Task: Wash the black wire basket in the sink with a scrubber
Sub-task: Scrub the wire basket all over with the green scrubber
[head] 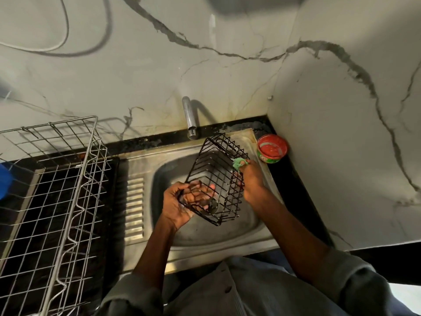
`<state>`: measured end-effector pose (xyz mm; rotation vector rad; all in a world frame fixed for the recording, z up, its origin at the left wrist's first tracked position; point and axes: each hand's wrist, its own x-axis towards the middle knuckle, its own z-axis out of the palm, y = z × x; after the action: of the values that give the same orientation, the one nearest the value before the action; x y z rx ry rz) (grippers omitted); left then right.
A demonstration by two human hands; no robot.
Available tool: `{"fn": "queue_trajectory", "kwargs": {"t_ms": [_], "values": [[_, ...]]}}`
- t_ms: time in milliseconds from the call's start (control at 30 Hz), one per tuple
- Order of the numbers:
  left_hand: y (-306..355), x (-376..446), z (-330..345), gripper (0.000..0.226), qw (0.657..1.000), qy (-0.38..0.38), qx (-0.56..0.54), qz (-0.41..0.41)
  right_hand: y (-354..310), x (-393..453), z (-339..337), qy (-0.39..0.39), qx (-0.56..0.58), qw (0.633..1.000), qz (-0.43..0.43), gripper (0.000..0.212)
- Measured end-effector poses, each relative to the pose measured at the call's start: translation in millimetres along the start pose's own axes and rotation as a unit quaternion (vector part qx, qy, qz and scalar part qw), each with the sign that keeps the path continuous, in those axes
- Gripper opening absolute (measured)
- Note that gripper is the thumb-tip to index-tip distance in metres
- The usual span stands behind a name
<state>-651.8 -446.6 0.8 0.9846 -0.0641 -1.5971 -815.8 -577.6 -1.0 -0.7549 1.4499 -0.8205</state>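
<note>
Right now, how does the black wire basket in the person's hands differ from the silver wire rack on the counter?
The black wire basket is dark-coated; the silver wire rack is bare shiny metal. The basket is smaller and held tilted over the sink, left hand gripping one end, right hand pressing a green scrubber to its far edge; the rack is much larger and sits untouched left of the sink. Both are open wire grids.
</note>
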Motion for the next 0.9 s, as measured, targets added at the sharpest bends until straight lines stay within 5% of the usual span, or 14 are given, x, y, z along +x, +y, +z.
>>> {"fn": "queue_trajectory", "kwargs": {"t_ms": [167, 267, 467, 600, 667, 767, 900], "values": [[5.3, 5.3, -3.3, 0.069, 0.993, -0.089, 0.073, 0.004, -5.4, 1.0, -17.7, -0.078, -0.035, 0.995, -0.055, 0.024], [19.2, 12.2, 6.2, 0.053, 0.996, -0.071, 0.042, 0.035, -18.6, -3.7, -22.5, -0.138, -0.09, 0.982, -0.094, 0.024], [50.5, 17.1, 28.2, 0.073, 0.998, -0.026, 0.048, -0.008, -36.4, -0.8, -8.9, -0.192, -0.194, 0.95, -0.15, 0.019], [52.0, 14.9, 42.6, 0.054, 0.999, -0.049, -0.012, 0.0, -38.7, 5.1, 1.0, -0.142, -0.194, 0.958, -0.155, 0.015], [47.6, 14.4, 49.2, 0.054, 0.995, -0.075, -0.063, 0.008, -40.3, -1.2, 1.0, -0.037, -0.204, 0.954, -0.217, 0.013], [33.8, 16.7, 60.2, 0.052, 0.992, -0.083, -0.097, 0.013, -45.5, -29.6, -1.7, 0.105, -0.206, 0.914, -0.332, 0.016], [24.0, 17.0, 74.2, 0.029, 0.99, -0.061, -0.114, 0.056, -36.6, -79.0, 19.4, -0.024, -0.325, 0.791, -0.517, 0.023]]}}
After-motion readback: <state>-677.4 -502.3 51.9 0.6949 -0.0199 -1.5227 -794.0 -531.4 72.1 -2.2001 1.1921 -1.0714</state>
